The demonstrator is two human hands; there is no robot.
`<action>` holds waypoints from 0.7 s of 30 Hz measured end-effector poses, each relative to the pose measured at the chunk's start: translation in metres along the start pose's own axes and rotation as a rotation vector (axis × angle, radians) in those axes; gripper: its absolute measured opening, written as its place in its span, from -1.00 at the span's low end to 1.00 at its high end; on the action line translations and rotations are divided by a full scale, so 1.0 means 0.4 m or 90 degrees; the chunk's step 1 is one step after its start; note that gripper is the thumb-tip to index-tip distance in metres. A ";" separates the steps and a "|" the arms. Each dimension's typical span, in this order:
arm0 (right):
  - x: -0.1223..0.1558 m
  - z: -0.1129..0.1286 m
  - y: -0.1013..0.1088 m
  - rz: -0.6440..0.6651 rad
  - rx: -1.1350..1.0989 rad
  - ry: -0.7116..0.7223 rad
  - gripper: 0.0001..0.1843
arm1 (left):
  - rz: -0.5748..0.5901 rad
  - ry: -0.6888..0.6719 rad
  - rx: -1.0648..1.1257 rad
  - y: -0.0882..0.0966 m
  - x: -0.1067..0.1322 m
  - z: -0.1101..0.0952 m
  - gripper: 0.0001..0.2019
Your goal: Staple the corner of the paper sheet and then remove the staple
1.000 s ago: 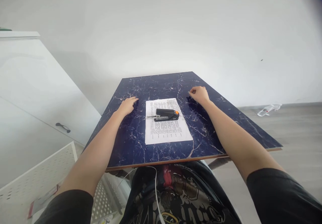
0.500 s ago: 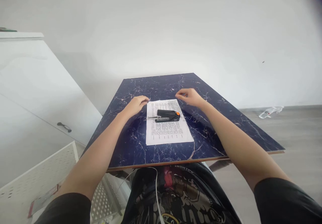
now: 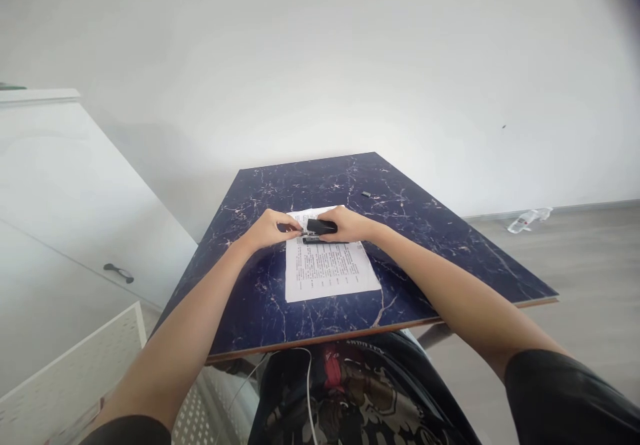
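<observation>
A black stapler [image 3: 323, 225] lies across printed sheets of paper [image 3: 333, 278], its long side running left to right. My right hand [image 3: 345, 223] is wrapped round its rear end and hides the orange part there. At the front end, my left hand [image 3: 275, 228] pinches the thin metal part that sticks out of the stapler; the fingertips cover much of it. A small grey piece [image 3: 367, 194], perhaps a strip of staples, rests on the table beyond my right hand.
The dark blue marbled table [image 3: 280, 191] stands by a white wall. A white cabinet [image 3: 65, 185] and a perforated white panel [image 3: 85, 365] are to the left. Crumpled clear plastic [image 3: 530, 219] lies on the floor at right. A white cable [image 3: 309, 385] hangs over my lap.
Both hands have moved in from the sides of the paper onto the stapler. My right hand has taken its rear end, my left its front. The small grey piece now shows on the table.
</observation>
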State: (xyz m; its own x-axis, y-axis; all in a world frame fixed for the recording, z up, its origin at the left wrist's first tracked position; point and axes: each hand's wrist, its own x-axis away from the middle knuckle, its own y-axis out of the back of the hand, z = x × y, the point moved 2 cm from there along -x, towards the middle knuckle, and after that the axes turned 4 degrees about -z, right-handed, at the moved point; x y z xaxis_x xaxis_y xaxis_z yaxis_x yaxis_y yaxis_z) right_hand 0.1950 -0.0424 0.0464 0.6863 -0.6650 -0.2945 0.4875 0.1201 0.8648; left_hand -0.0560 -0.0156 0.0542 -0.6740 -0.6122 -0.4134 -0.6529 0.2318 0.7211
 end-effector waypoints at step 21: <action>-0.001 -0.025 -0.017 -0.005 0.028 -0.056 -0.72 | -0.160 0.203 0.203 -0.030 -0.019 0.082 -0.58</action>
State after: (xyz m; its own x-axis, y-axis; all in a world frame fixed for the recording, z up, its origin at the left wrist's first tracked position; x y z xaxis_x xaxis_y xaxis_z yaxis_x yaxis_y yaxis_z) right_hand 0.1967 -0.0354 0.0365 0.6317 -0.7280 -0.2663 0.4675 0.0837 0.8800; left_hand -0.0543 0.0110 0.0305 -0.3761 -0.8670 -0.3268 -0.8878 0.2362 0.3950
